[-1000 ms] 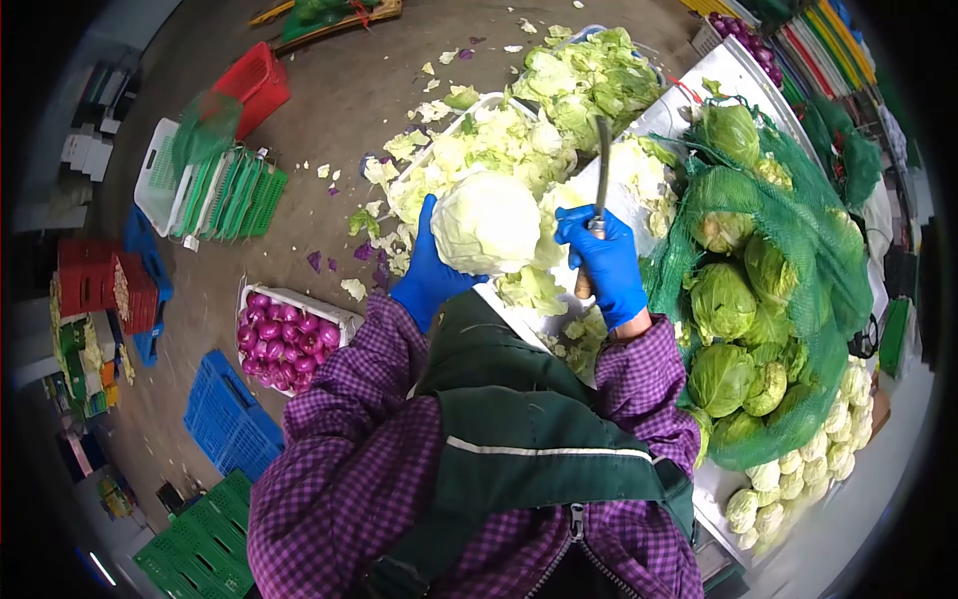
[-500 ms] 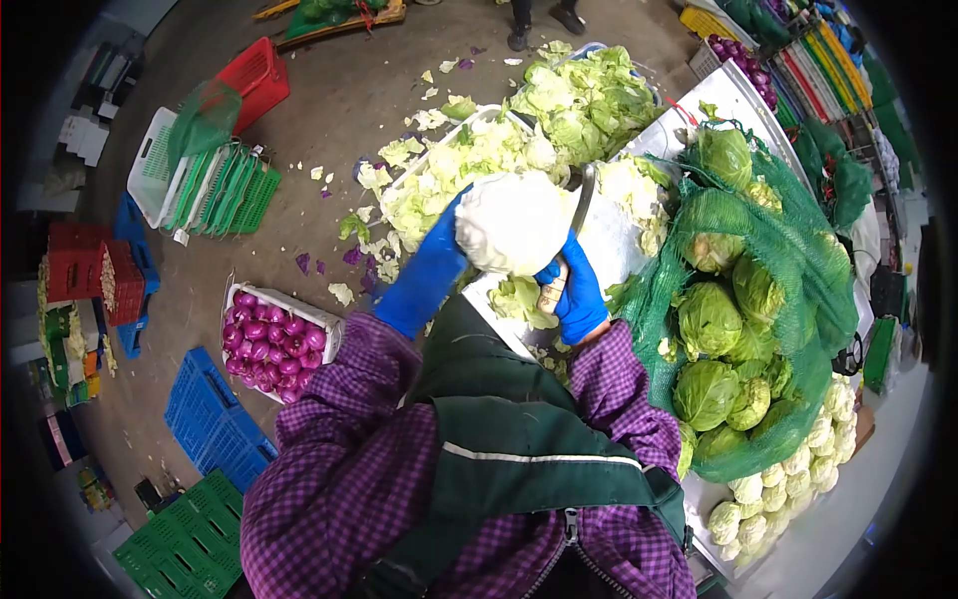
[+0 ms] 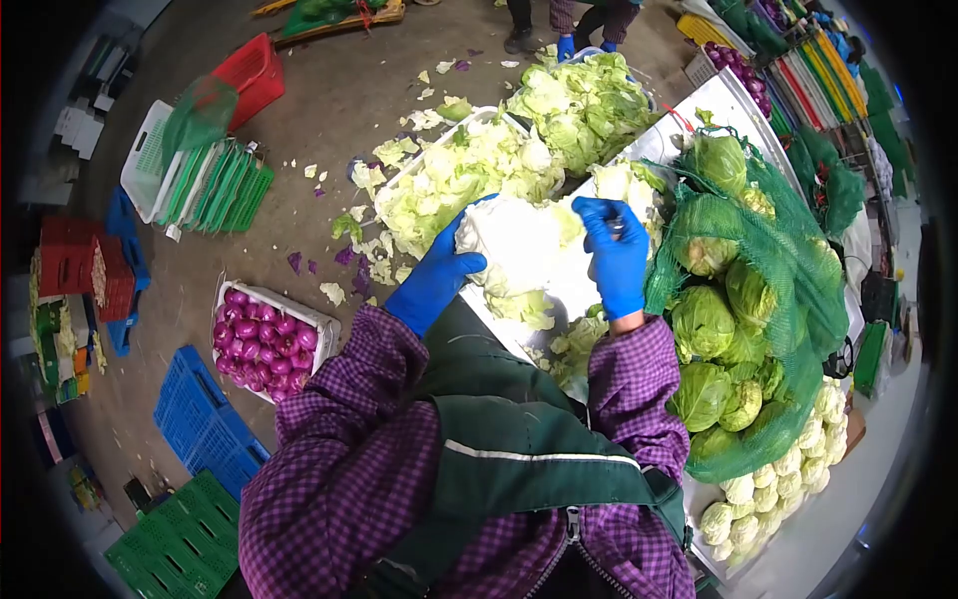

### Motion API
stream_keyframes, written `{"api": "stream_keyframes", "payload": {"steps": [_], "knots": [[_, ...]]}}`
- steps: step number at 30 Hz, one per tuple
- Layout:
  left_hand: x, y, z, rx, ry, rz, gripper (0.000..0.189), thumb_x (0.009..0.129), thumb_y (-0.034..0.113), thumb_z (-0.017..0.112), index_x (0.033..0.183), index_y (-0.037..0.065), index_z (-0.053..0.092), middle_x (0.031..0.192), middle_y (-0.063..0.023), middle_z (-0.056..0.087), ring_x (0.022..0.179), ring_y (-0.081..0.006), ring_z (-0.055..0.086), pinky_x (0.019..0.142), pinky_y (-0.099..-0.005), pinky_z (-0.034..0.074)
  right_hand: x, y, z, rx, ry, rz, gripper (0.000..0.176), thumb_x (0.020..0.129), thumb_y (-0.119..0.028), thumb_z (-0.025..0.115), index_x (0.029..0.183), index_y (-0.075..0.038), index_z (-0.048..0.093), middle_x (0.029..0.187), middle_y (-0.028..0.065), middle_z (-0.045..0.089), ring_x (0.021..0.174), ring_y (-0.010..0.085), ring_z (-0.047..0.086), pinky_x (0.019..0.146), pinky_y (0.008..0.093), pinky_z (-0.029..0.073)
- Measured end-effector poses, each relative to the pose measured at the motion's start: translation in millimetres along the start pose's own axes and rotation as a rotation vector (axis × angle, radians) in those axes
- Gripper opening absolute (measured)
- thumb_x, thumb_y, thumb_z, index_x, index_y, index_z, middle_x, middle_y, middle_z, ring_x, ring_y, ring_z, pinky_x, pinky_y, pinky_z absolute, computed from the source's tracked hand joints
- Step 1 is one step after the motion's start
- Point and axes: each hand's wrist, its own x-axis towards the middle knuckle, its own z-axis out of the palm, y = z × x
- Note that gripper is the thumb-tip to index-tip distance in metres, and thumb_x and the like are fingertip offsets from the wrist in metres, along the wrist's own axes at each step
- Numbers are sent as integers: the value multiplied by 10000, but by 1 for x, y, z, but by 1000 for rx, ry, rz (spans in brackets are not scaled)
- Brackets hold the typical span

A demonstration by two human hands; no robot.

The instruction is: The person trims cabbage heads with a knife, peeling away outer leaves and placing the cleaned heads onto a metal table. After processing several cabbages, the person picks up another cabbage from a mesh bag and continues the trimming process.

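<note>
My left hand [image 3: 435, 276], in a blue glove, holds a pale, peeled cabbage [image 3: 509, 245] from its left side. The cabbage is overexposed, with loose leaves just below it. To its right, my right hand [image 3: 616, 256], also gloved in blue, is raised apart from it with curled fingers. Something small and dark shows between those fingers, but I cannot make it out. Beneath both hands lies a white work surface [image 3: 576, 292]. Green cabbages [image 3: 707, 321] in a green net [image 3: 806, 299] lie to the right.
Ahead are a crate of trimmed leaves [image 3: 464, 172] and a tub of leaves [image 3: 584, 108], where a co-worker's blue-gloved hands [image 3: 587, 47] reach its far edge. Red onions fill a crate [image 3: 327, 334] at left, near a blue pallet [image 3: 205, 414]. Peeled cabbages [image 3: 768, 489] lie lower right.
My right hand has moved up and right, away from the cabbage; the wooden-handled knife seen in it earlier no longer shows clearly. The co-worker's hands have come down to the tub.
</note>
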Motion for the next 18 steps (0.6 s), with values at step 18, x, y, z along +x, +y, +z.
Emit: {"api": "stream_keyframes", "payload": {"steps": [18], "knots": [[4, -23, 14, -833, -159, -385, 699, 913, 602, 342, 1404, 105, 331, 1395, -137, 422, 1262, -310, 437, 1033, -497, 366, -14, -14, -1, 81, -66, 155, 239, 883, -133, 617, 1097, -28, 639, 917, 49, 694, 529, 34, 462, 471, 176, 375]]}}
